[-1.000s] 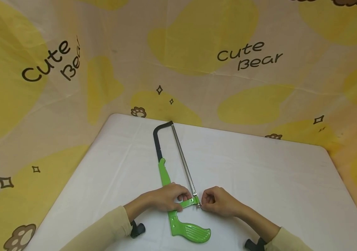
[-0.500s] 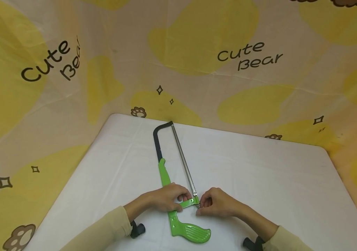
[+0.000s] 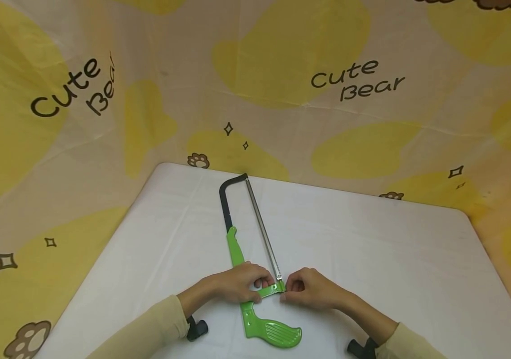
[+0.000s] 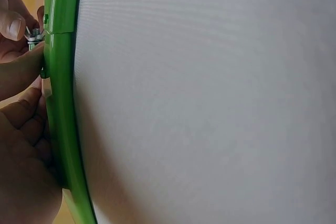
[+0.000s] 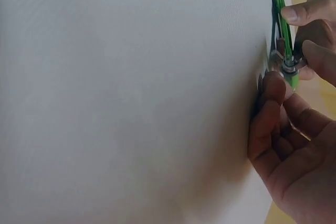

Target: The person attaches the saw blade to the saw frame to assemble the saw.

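One hacksaw (image 3: pixel 248 249) lies on one table (image 3: pixel 372 249), with two hands, left (image 3: pixel 237 284) and right (image 3: pixel 311 289), at it.

The small silver wing nut (image 5: pixel 289 67) at the blade's near end is mostly buried under the right hand (image 3: pixel 311 289) fingers; the green plastic hacksaw frame (image 4: pixel 60 98) runs off both wrist pictures' edges, blurred.

A makeshift recording set is showing here: a white-covered table (image 3: pixel 372 249) sitting before a hanging "Cute Bear" cartoon backdrop (image 3: pixel 359 80).
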`<move>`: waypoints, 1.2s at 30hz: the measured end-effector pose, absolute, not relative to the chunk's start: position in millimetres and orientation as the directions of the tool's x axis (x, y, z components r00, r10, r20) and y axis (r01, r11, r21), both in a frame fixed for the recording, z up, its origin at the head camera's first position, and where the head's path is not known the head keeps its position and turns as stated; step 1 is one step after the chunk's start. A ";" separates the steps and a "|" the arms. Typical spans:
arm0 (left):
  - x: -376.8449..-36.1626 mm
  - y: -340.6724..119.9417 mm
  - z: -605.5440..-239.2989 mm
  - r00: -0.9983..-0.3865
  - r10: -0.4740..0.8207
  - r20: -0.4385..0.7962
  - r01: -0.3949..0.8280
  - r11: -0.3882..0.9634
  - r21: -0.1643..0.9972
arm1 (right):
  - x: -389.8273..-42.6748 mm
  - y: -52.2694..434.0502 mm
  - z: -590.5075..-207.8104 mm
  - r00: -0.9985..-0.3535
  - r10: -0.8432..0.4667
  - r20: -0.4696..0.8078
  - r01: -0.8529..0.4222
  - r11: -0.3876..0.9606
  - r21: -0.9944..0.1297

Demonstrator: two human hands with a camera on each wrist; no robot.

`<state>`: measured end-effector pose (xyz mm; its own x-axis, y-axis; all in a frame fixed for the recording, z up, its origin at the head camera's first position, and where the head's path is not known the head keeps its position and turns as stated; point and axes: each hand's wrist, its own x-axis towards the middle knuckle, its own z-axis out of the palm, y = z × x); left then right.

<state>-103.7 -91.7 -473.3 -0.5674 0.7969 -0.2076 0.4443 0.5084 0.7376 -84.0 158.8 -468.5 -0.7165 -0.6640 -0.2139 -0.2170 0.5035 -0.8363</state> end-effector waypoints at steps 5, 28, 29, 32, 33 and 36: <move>-103.4 -91.8 -472.5 -0.571 0.791 -0.221 0.425 0.515 0.745 | -86.5 164.4 -471.9 -0.703 -0.679 -0.212 -0.210 0.482 -0.851; -103.5 -90.4 -471.2 -0.570 0.792 -0.218 0.438 0.518 0.735 | -83.4 160.4 -470.2 -0.690 -0.701 -0.180 -0.251 0.465 -0.849; -103.5 -90.4 -471.1 -0.570 0.792 -0.218 0.437 0.517 0.735 | -83.5 160.4 -470.2 -0.690 -0.702 -0.179 -0.253 0.465 -0.849; -103.7 -90.3 -471.4 -0.570 0.793 -0.215 0.438 0.515 0.737 | -83.7 160.4 -470.0 -0.690 -0.703 -0.173 -0.260 0.464 -0.847; -103.8 -90.2 -471.7 -0.570 0.793 -0.214 0.439 0.515 0.737 | -83.7 160.3 -469.9 -0.690 -0.703 -0.171 -0.262 0.464 -0.846; -104.0 -90.1 -472.2 -0.573 0.792 -0.211 0.442 0.515 0.735 | -83.6 160.0 -469.2 -0.693 -0.699 -0.177 -0.257 0.469 -0.845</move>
<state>-104.0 -90.1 -472.2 -0.5727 0.7921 -0.2111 0.4416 0.5151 0.7347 -83.6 160.0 -469.2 -0.6934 -0.6986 -0.1767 -0.2567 0.4686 -0.8453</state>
